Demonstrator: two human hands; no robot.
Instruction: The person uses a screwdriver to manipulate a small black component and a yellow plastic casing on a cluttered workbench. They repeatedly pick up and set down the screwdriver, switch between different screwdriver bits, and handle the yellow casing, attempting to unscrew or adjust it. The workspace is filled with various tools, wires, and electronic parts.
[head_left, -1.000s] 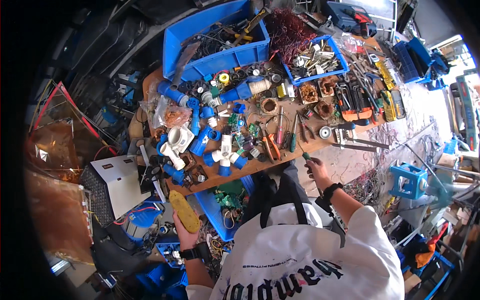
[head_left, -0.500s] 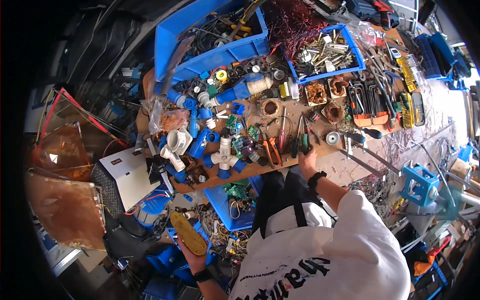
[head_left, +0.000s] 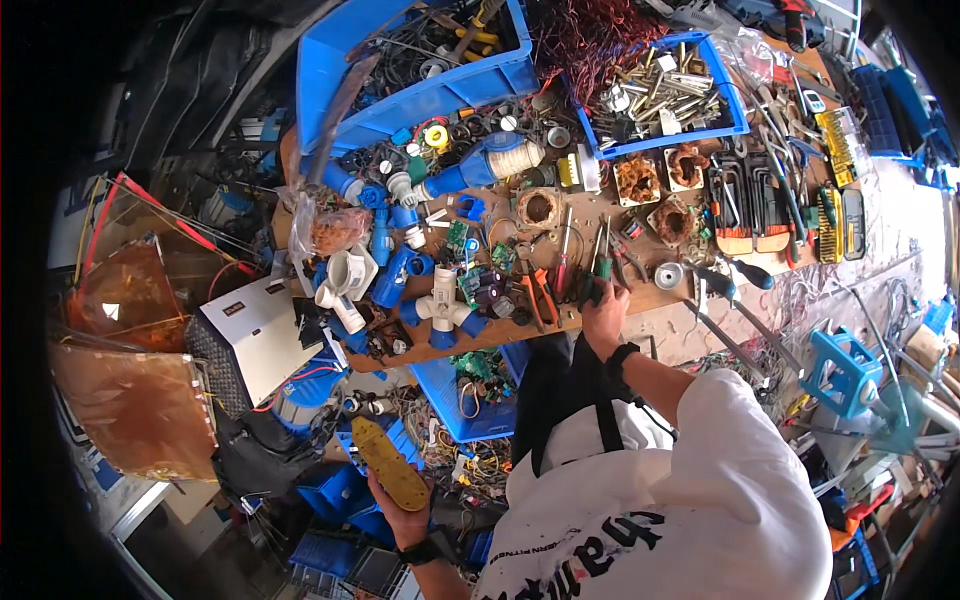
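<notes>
"Starting with the left hand: what's in it?"

"Oblong yellow-brown piece, grasped at its near end, fingers wrapped round the side. Held in the air off the front edge of the bench, toward the left. Piece slants, far end pointing leftward. Forearm comes up from below, dark band at the wrist."

"And the right hand?"

"Arm stretched forward, hand at the front edge, right of the bench's middle. Back of hand up, fingers curled. Green-handled screwdriver right at the fingertips. Grasped or merely touched: cannot tell, the hand covers the contact."

"Closest neighbours?"

"On its left, red-handled screwdriver, then orange-handled pliers, handles toward the front edge. On its right, a round metal wheel, near that same edge."

"Farther out?"

"White cross-shaped fitting, leftward along the front edge. Hex-key holder toward the right end. Rust-brown coils between holder and middle. Blue tray of metal rods by the back edge; large blue bin at the back left corner, cables and tools inside."

"Below?"

"Blue crate under the front edge, green circuit boards in it."
</notes>
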